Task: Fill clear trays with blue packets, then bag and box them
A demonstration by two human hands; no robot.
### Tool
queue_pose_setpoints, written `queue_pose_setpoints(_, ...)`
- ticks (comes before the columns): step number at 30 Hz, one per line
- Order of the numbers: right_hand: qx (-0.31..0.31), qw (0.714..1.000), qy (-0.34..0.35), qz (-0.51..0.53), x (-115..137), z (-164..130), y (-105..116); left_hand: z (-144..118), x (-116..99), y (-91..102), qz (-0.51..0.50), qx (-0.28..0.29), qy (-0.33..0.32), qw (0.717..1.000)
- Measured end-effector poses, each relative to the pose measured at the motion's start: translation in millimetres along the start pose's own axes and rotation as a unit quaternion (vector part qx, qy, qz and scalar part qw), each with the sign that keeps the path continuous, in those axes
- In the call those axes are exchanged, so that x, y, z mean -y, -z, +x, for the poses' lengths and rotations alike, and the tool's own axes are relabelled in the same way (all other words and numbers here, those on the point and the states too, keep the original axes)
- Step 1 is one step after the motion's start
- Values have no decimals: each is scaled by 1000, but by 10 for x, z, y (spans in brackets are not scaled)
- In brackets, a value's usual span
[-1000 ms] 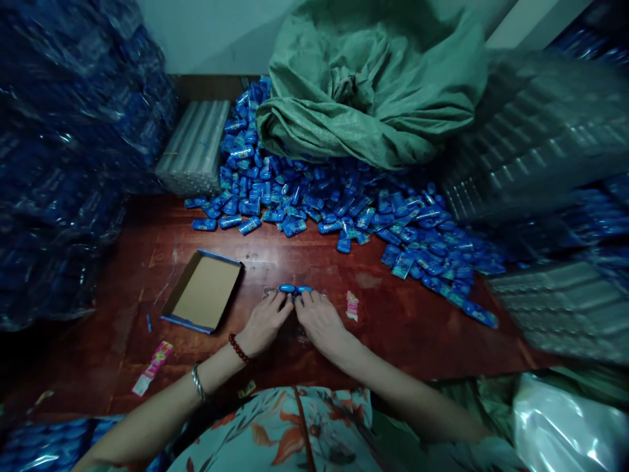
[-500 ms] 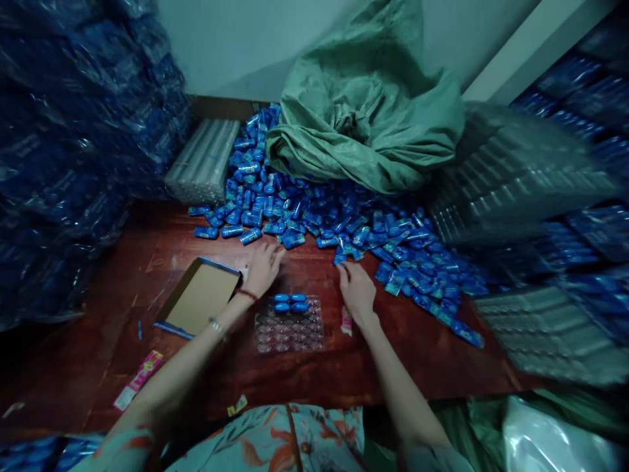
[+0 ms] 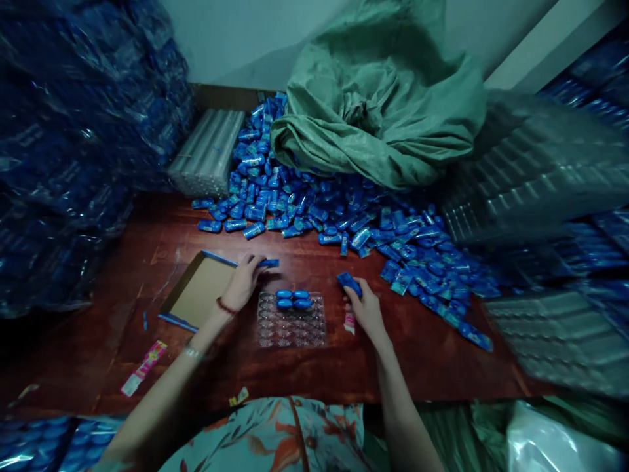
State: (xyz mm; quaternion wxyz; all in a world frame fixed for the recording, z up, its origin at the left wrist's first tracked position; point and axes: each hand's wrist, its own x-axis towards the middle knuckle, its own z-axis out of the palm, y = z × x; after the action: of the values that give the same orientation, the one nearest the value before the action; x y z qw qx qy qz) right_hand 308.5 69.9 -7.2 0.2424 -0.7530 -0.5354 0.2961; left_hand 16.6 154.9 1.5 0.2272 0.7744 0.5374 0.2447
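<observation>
My left hand (image 3: pixel 244 278) pinches a small blue wrapped packet (image 3: pixel 269 263) just above and left of the clear plastic tray. In my right hand (image 3: pixel 366 303) is another blue wrapped packet (image 3: pixel 348 282), held to the right of that tray. The clear tray (image 3: pixel 291 332) has rows of moulded hollows and lies flat on the table. Several blue packets (image 3: pixel 293 300) sit in its far rows. Behind both hands spreads a large heap of the same blue packets (image 3: pixel 314 210). A pink wrapper (image 3: pixel 349 321) lies beneath my right hand.
An open shallow box (image 3: pixel 199 292) with blue edges lies left of the tray. A green sack (image 3: pixel 378 124) slumps over the heap. Stacked clear trays (image 3: pixel 531 170) stand at right, bundled ones (image 3: pixel 209 154) at back left. Wrapped blue packs (image 3: pixel 63 164) tower on the left.
Both hands have drawn back from the edge of the heap toward me, each now with a blue packet in its fingers. The view has shifted slightly.
</observation>
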Motion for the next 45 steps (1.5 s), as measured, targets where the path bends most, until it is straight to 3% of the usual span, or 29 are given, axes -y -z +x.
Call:
queue_pose_setpoints(2,66,994,24,83,-64,-296,64,-450,41,183,-17,-14,-11,1000)
queue_pose_setpoints(4,92,990,63,84,-32,-527,91,-832,10,279,-26,-19,-21,999)
queue_pose_setpoints(8,77,985,150,26,175,-688,-37,-1191,-198,162,-50,-31,-10,998)
queue_pose_setpoints(13,64,946,300,-109,326,-619,-249,-1095,-368,-187,-37,-83,-83,992)
queue_pose_setpoints(19,109,883,333,-312,545,-642,-181,-984,-321,-284,34,-68,-233,970)
queue_pose_setpoints(22,136,861,332,-359,725,-623,-140,-928,-375,-231,66,-29,-255,964)
queue_pose_setpoints(25,166,839,350,-382,870,-585,-152,-857,-466,-202,127,53,-272,952)
queue_pose_setpoints(29,166,837,346,-389,956,-553,-261,-825,-497,-233,170,82,-279,942)
queue_pose_setpoints(34,123,853,298,-411,939,-653,-375,-833,-407,-160,129,-6,-253,959)
queue_pose_setpoints(37,68,875,292,-380,872,-720,-285,-607,-360,-72,13,-62,-194,979)
queue_pose_setpoints(39,15,897,283,-338,815,-633,-164,-283,-322,-77,-17,-61,-139,988)
queue_pose_setpoints(43,-102,945,142,-277,746,43,65,578,-248,-298,99,-9,-55,993)
queue_pose_setpoints(45,-111,953,52,-277,747,502,125,940,-247,-452,126,-8,-35,991)
